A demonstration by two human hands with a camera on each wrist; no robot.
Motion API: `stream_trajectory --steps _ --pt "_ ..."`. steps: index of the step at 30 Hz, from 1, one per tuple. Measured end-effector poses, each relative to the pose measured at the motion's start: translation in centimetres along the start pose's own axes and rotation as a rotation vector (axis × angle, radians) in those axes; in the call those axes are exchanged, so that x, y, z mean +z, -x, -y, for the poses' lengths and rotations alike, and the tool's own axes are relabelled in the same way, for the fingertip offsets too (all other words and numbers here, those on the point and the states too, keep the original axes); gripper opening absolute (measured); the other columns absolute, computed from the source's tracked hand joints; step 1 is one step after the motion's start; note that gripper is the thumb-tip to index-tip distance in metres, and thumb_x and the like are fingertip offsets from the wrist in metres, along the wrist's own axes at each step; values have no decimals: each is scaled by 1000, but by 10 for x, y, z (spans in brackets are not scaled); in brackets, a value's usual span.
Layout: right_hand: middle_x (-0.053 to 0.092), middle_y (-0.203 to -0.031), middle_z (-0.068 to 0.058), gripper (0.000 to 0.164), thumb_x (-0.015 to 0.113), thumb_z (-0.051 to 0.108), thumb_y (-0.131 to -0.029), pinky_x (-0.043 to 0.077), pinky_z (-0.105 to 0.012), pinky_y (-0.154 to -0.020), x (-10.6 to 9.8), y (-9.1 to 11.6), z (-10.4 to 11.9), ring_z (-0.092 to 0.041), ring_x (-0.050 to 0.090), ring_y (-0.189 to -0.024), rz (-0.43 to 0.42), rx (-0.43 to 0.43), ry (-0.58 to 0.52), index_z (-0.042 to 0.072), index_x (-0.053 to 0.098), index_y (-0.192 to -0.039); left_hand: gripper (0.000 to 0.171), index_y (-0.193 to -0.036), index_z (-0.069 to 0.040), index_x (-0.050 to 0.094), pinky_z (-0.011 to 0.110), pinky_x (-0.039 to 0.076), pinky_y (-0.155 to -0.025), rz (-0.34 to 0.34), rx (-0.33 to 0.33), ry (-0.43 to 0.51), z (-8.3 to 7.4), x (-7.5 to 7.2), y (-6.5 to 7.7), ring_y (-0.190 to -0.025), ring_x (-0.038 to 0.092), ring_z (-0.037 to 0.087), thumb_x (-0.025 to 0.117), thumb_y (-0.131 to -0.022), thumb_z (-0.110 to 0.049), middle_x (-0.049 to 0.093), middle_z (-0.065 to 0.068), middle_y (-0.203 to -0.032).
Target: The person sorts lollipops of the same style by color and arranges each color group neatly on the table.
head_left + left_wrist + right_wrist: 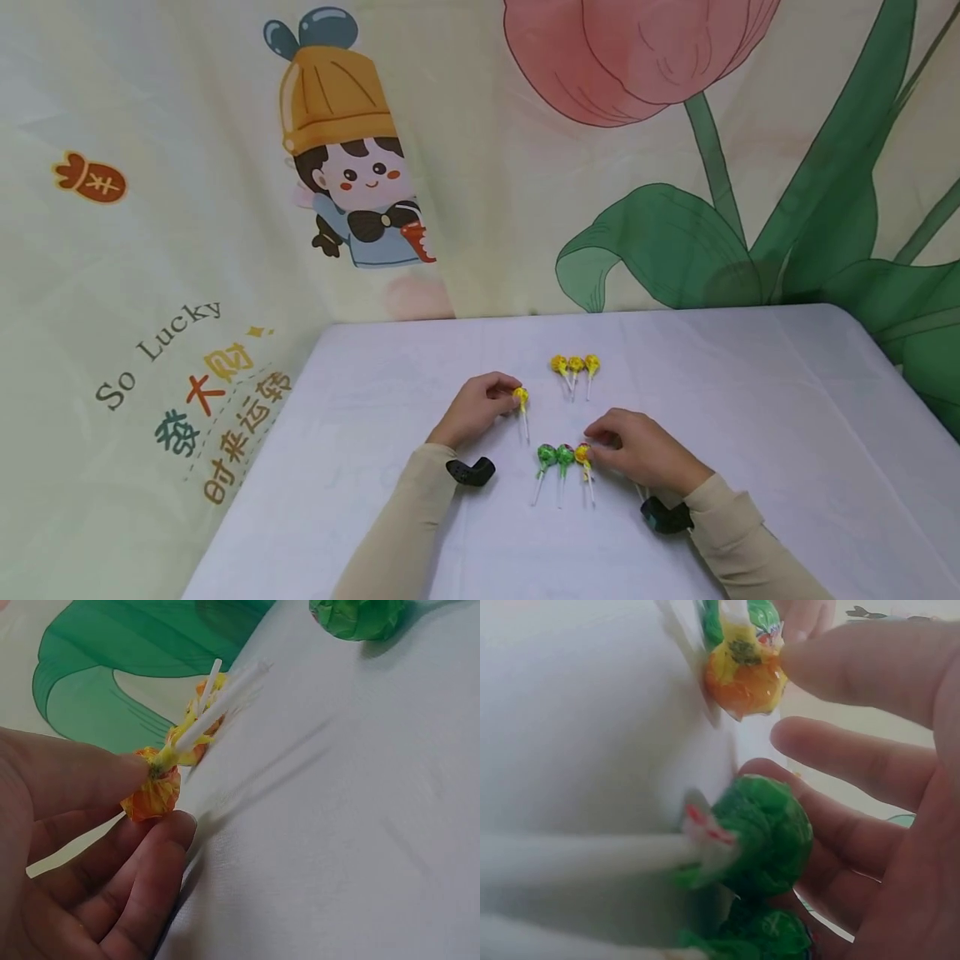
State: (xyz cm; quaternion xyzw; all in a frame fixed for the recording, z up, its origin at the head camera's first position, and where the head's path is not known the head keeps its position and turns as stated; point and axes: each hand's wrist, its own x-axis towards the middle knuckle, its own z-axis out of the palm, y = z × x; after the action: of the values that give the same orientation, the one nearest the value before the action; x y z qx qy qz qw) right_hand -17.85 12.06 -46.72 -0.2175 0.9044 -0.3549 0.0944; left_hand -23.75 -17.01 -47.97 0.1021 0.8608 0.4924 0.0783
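My left hand (480,407) pinches a yellow-wrapped lollipop (521,396) by its head between thumb and fingers, and its white stick points toward me. Lower down, the thumb of my right hand (645,446) is right at the head of another yellow lollipop (582,454), while the index finger stands apart from it. That lollipop lies at the right end of a row beside two green lollipops (555,455). Under the right palm, the right wrist view shows a green lollipop (761,836) and a second green one (757,930); in the head view the hand covers their heads.
Farther back on the white-covered table (787,400) lie three yellow lollipops (575,364) close together, sticks toward me. A printed cloth (480,167) with a tulip and a cartoon figure hangs behind the table. Each wrist wears a black camera (471,472).
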Motion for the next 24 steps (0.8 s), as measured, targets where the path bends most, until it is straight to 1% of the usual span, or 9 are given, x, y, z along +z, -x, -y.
stream_trajectory --steps 3,5,10,17,24 --pt "63 -94 9 19 75 22 -91 51 -34 -82 0 0 0 -9 57 -87 -12 8 12 14 74 -108 22 -114 -16 71 33 54 -75 -8 -3 0 -1 1 -4 -89 64 17 72 -93 -18 70 -3 -101" --pt "62 -94 10 18 75 22 -91 51 -34 -81 0 0 1 -9 57 -87 -18 4 20 14 74 -107 21 -114 -17 71 32 53 -75 -18 -17 -13 -1 2 -7 -89 63 16 72 -93 -19 70 -4 -101" --pt "62 -94 11 19 74 24 -92 51 -34 -80 0 1 0 -9 56 -86 -21 -26 32 13 74 -108 20 -114 -19 71 34 53 -78 -25 -39 -40 -4 3 -15 -92 62 17 71 -94 -20 69 -6 -103" --pt "62 -98 9 21 72 23 -93 51 -33 -80 -1 4 -2 -10 57 -89 -10 -89 47 12 73 -111 20 -113 -16 71 32 54 -77 -28 -32 -69 -6 4 -27 -93 63 15 72 -93 -18 69 -4 -102" --pt "60 -97 9 25 76 23 -89 50 -31 -78 1 2 -1 -11 55 -87 7 -71 71 13 73 -112 21 -113 -14 72 30 53 -77 -36 -13 -90 -13 7 -32 -90 63 14 73 -92 -16 70 -3 -102"
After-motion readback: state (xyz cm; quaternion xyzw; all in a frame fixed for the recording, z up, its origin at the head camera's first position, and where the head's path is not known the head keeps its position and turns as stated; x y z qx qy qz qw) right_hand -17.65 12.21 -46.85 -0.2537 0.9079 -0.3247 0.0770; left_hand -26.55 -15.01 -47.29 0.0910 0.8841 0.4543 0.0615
